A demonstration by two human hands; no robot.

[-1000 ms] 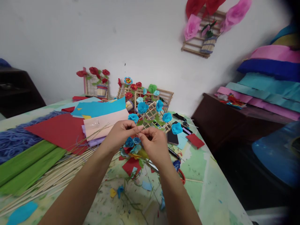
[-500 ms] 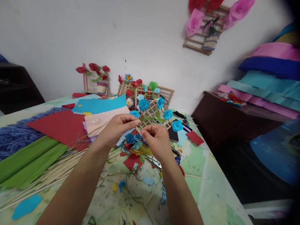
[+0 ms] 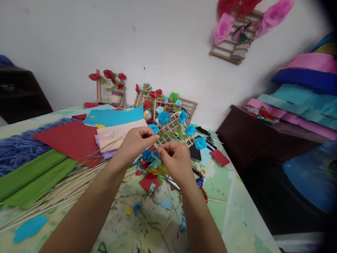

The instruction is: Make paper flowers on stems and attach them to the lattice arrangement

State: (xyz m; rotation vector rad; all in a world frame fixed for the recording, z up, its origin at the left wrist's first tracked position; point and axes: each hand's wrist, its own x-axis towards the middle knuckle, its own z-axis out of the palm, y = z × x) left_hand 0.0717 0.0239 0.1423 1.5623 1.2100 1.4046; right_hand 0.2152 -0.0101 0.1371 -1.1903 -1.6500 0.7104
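My left hand (image 3: 135, 143) and my right hand (image 3: 176, 160) are raised over the table, fingertips pinched close together on something thin that I cannot make out. Just under them lies a cluster of small blue paper flowers (image 3: 149, 157) with red and yellow scraps. Behind my fingers stands a wooden lattice frame (image 3: 172, 128) dotted with blue paper roses. Scissors (image 3: 174, 183) lie on the table below my right wrist.
Sheets of red (image 3: 70, 140), blue (image 3: 114, 117), pink and green (image 3: 31, 174) paper lie at the left, with a bundle of bamboo sticks (image 3: 60, 191). More flower frames lean on the wall. A dark phone (image 3: 195, 153) lies right of the lattice. A dark cabinet (image 3: 252, 135) stands beyond the table's right edge.
Both hands have stayed pinched together and shifted slightly up and right with the view; the fingertips have drawn a little apart.
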